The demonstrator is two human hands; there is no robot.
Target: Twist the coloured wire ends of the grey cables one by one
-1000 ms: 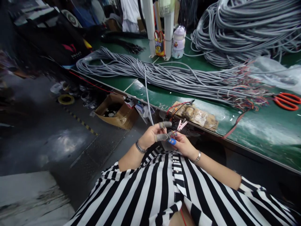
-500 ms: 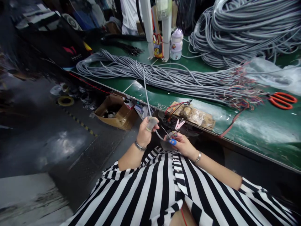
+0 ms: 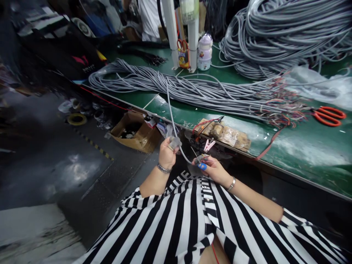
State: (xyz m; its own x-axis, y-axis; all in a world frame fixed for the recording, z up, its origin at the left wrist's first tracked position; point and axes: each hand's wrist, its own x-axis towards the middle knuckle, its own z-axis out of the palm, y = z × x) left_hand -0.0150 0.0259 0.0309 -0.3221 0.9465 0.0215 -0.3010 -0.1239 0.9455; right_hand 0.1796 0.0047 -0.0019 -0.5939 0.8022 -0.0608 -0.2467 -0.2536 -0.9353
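A grey cable (image 3: 170,106) comes down off the bench from a long bundle of grey cables (image 3: 154,79). My left hand (image 3: 167,154) is closed around it, with whitish wrapping on the thumb and fingers. The cable curves on to my right hand (image 3: 213,169), whose fingers pinch its end, where thin coloured wires show. Blue wrapping covers a fingertip of this hand. A thin pale strand (image 3: 194,151) sticks up beside the right fingers; what it is I cannot make out. Just beyond, a pink clip (image 3: 209,145) sits at the bench edge.
On the green bench (image 3: 297,161) lie a taped wooden block (image 3: 228,135), orange-handled scissors (image 3: 329,116) and a large grey cable coil (image 3: 275,36). A lilac bottle (image 3: 205,53) stands by white posts. Below left is a cardboard box (image 3: 137,132). A person in white (image 3: 151,18) is behind.
My left hand has shifted slightly left and its grip on the cable looks a little changed. The right hand stays almost in place, still pinching the wire end.
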